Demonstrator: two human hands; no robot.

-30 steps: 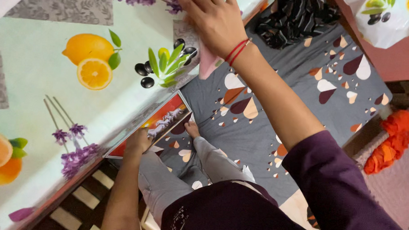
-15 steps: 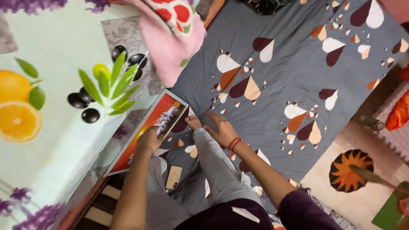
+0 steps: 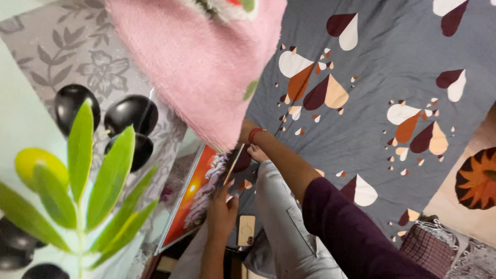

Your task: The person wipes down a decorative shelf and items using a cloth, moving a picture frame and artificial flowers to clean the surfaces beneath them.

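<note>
A framed picture [image 3: 193, 201] with a white rim and an orange and red print leans between the table edge and the bed. My left hand [image 3: 222, 210] grips its right edge near the lower half. My right hand [image 3: 245, 135], a red thread on its wrist, reaches to the picture's upper corner. Its fingers are hidden behind a fluffy pink blanket [image 3: 201, 61] that hangs off the table.
A tablecloth [image 3: 52, 72] printed with olives and green leaves covers the table at left. A grey bedsheet [image 3: 371, 72] with drop shapes spreads to the right. A phone [image 3: 246, 231] lies by my leg. An orange sun mat [image 3: 486, 178] and checked cloth [image 3: 427, 245] lie on the floor.
The view has moved closer to the table. My right hand went from the bedsheet up to the picture's top corner. My left hand shifted to the picture's right edge, and the picture stands steeper.
</note>
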